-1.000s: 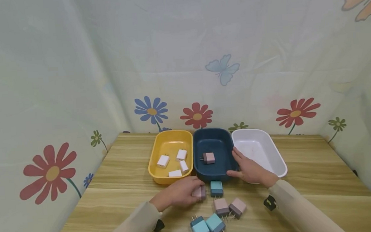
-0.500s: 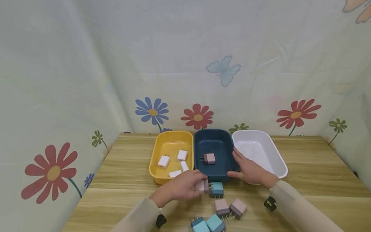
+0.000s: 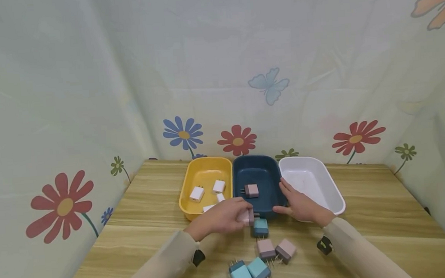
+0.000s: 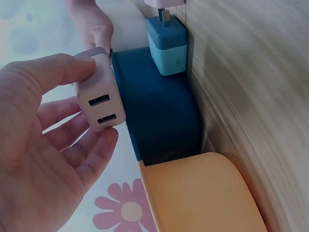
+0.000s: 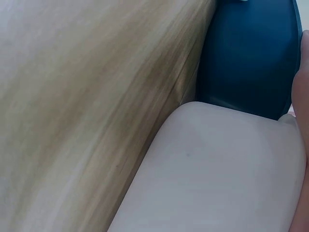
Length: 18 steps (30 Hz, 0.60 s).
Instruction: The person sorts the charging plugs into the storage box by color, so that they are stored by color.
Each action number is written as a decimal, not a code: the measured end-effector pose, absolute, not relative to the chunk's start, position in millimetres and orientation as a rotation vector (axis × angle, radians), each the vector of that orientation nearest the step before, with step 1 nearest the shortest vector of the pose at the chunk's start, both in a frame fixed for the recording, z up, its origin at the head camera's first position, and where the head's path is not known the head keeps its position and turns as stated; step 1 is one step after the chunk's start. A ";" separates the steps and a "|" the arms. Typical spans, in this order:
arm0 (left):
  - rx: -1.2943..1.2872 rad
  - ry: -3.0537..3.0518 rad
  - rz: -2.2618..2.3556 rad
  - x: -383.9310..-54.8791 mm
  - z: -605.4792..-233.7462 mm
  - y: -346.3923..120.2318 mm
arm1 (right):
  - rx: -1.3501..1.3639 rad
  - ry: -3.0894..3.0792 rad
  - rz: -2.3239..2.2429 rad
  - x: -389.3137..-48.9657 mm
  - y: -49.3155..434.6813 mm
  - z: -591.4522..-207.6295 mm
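Two bare hands are working apart at a wood-grain table (image 3: pixel 143 230): the left hand (image 3: pixel 224 216) is pinching a pink two-port USB charger (image 4: pixel 104 107) between thumb and fingers, while the right hand (image 3: pixel 300 204) is apparently resting along the adjoining rims of a navy tray (image 3: pixel 256 166) and a white tray (image 3: pixel 315 184), thumb spread from the fingers and holding nothing.

The gripped charger is hovering by the navy tray's near rim, its prongs pointing toward the right hand; whether it is touching the rim, the views are not telling. Just in front of that tray, a turquoise charger (image 3: pixel 260 227) is sitting on the wood, while white chargers (image 3: pixel 197 193) are lying in the yellow tray (image 3: pixel 209 165).

Compact and hard-looking, the pink block is probably weighing little and behaving stiffly; its smooth shell may be proving slightly slippery, its slim prongs prone to bending. Its flat sides are offering the surest hold, clear of ports and prongs.
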<state>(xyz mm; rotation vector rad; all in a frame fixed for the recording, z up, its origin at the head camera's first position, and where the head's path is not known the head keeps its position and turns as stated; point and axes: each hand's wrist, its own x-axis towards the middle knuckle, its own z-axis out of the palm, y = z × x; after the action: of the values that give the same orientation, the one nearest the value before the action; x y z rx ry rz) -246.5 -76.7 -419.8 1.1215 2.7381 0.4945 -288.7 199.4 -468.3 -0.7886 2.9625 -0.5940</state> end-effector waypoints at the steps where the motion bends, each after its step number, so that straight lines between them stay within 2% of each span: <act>1: 1.114 2.735 0.496 -247.6 -419.9 -76.5 | -0.781 2.962 -0.593 -288.8 199.4 -468.6; 18: 1.136 2.726 0.495 -254.4 -420.5 -83.0 | -0.717 2.947 -0.583 -287.8 197.5 -467.5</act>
<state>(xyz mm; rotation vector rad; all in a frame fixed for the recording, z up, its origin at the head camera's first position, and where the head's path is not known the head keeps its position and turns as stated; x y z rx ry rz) -254.4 -83.0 -420.5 1.1360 2.7260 0.4948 -287.8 197.5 -467.5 -0.7167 2.9474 -0.5828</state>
